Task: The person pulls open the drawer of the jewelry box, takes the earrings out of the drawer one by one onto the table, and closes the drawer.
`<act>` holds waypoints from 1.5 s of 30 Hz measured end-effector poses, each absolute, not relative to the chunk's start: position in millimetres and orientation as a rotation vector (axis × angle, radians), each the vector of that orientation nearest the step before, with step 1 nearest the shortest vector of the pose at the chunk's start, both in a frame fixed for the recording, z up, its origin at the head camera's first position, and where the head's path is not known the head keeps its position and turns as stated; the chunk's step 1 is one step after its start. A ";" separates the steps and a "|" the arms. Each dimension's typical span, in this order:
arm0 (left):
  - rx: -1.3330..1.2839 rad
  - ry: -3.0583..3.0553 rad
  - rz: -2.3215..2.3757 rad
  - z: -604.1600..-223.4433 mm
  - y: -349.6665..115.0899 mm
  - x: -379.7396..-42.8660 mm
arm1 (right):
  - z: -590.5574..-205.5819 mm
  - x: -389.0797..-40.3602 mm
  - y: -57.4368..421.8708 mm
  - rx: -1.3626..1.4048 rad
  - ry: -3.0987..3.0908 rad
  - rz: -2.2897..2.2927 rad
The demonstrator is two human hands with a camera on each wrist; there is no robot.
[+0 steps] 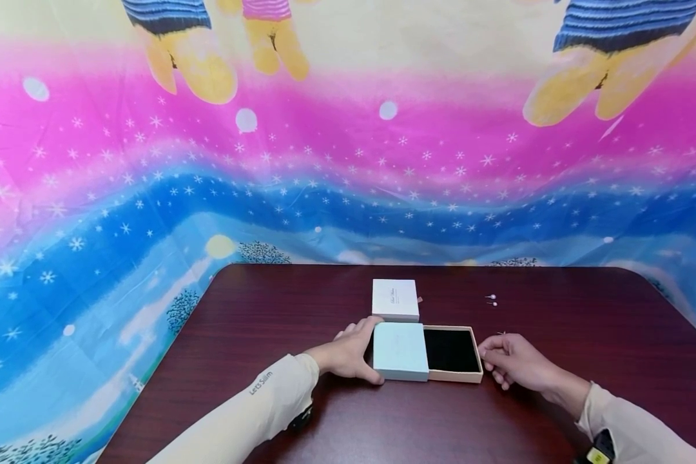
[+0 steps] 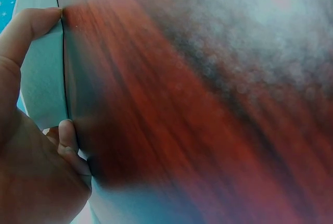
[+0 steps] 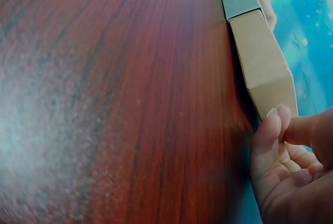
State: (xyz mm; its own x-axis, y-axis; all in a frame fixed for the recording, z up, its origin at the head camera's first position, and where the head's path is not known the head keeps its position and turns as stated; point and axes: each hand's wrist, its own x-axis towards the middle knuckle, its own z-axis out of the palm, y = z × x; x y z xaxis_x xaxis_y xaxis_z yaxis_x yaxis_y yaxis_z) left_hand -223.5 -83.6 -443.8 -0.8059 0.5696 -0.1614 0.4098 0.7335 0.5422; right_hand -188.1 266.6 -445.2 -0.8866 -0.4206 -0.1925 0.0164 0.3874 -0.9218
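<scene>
A pale mint jewelry box sleeve [image 1: 399, 351] lies on the table, with its tan-sided drawer [image 1: 479, 361] slid partway out to the right, showing a black lining. My left hand [image 1: 350, 353] grips the sleeve's left end, thumb on the near side; in the left wrist view the thumb [image 2: 31, 31] lies against its side wall. At the drawer's outer end is my right hand [image 1: 519, 362]. Its thumb and fingertips [image 3: 270, 130] pinch together right at the end wall, and what lies between them is hidden.
A second white box [image 1: 394, 298] with printed lettering and a small tab stands behind the sleeve. Two small pearl-like studs [image 1: 492, 297] lie at the back right of the dark red table [image 1: 255, 296]. A printed cloth [image 1: 348, 161] hangs behind the table's far edge.
</scene>
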 end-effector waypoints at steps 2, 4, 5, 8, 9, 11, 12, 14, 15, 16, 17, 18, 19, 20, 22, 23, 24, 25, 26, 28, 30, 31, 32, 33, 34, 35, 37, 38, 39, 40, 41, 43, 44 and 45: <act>0.764 2.618 0.712 -443.4 -83.6 -223.5 | -444.7 -188.2 266.9 -0.352 2.254 -1.507; 0.764 2.619 0.712 -443.1 -83.7 -223.5 | -444.3 -188.2 267.1 -0.348 2.248 -1.507; 0.763 2.619 0.712 -443.0 -83.8 -223.7 | -444.1 -188.2 267.2 -0.347 2.246 -1.506; 0.762 2.620 0.713 -442.8 -84.0 -224.0 | -443.4 -188.2 267.3 -0.348 2.247 -1.494; 0.761 2.620 0.714 -442.8 -84.0 -224.3 | -443.1 -188.3 267.3 -0.353 2.252 -1.488; 0.762 2.621 0.713 -442.7 -84.0 -224.6 | -442.7 -188.6 267.4 -0.369 2.265 -1.474; 0.762 2.621 0.712 -442.6 -84.0 -224.8 | -442.3 -188.8 267.4 -0.370 2.269 -1.469; 0.763 2.623 0.709 -442.7 -83.8 -225.2 | -441.6 -189.1 267.2 -0.376 2.278 -1.461; 0.762 2.624 0.708 -442.7 -83.8 -225.3 | -441.3 -189.3 267.0 -0.378 2.279 -1.460; 0.761 2.626 0.706 -442.7 -83.7 -225.3 | -441.2 -189.6 266.6 -0.387 2.277 -1.462; 0.761 2.627 0.703 -442.6 -83.7 -225.4 | -441.0 -189.8 266.3 -0.387 2.274 -1.466; 0.761 2.627 0.703 -442.6 -83.6 -225.5 | -440.6 -189.9 266.0 -0.386 2.273 -1.468; 0.761 2.626 0.703 -442.4 -83.5 -225.4 | -440.4 -190.2 265.6 -0.390 2.273 -1.470; 0.760 2.625 0.703 -442.2 -83.4 -225.2 | -440.2 -190.4 265.4 -0.397 2.273 -1.471; 0.760 2.623 0.704 -441.8 -83.1 -225.0 | -440.4 -190.9 264.8 -0.403 2.270 -1.478; 0.761 2.622 0.705 -441.5 -83.0 -224.8 | -440.2 -191.0 264.7 -0.394 2.271 -1.478; 0.760 2.620 0.708 -441.3 -82.9 -224.7 | -440.2 -191.2 264.4 -0.391 2.271 -1.478; 0.759 2.620 0.708 -441.1 -82.8 -224.6 | -440.2 -191.3 263.9 -0.393 2.269 -1.482; 0.759 2.620 0.708 -440.9 -82.7 -224.6 | -440.3 -191.5 263.6 -0.396 2.268 -1.483; 0.759 2.622 0.707 -440.7 -82.6 -224.5 | -440.7 -191.9 262.8 -0.398 2.261 -1.492; 0.761 2.621 0.709 -441.0 -82.4 -224.6 | -441.2 -192.0 262.1 -0.395 2.249 -1.503; 0.762 2.622 0.709 -441.3 -82.4 -224.6 | -441.4 -192.1 261.7 -0.399 2.242 -1.509; 0.764 2.622 0.709 -441.5 -82.3 -224.5 | -441.7 -192.2 261.5 -0.396 2.238 -1.512; 0.763 2.621 0.710 -441.8 -82.4 -224.5 | -442.0 -192.1 261.1 -0.390 2.230 -1.518; 0.764 2.621 0.711 -442.3 -82.4 -224.6 | -442.3 -192.0 260.7 -0.386 2.223 -1.524; 0.764 2.621 0.710 -443.1 -82.4 -224.8 | -442.4 -192.0 260.3 -0.386 2.220 -1.526; 0.759 2.622 0.709 -444.0 -82.6 -224.7 | -442.6 -191.8 259.6 -0.382 2.212 -1.534; 0.757 2.622 0.711 -444.2 -82.8 -224.5 | -443.0 -191.8 259.2 -0.381 2.209 -1.537; 0.756 2.621 0.712 -444.7 -82.9 -224.5 | -443.4 -191.7 258.7 -0.384 2.209 -1.537; 0.756 2.623 0.713 -444.9 -83.0 -224.3 | -443.7 -191.5 258.4 -0.389 2.210 -1.538; 0.754 2.624 0.711 -444.8 -83.2 -223.8 | -444.1 -191.3 258.0 -0.393 2.211 -1.538; 0.755 2.622 0.713 -444.8 -83.6 -223.0 | -444.8 -190.8 257.0 -0.398 2.215 -1.535; 0.758 2.621 0.716 -444.6 -83.8 -222.5 | -445.1 -190.5 256.6 -0.402 2.216 -1.533; 0.758 2.622 0.713 -444.8 -84.0 -222.2 | -445.3 -190.2 256.2 -0.403 2.218 -1.532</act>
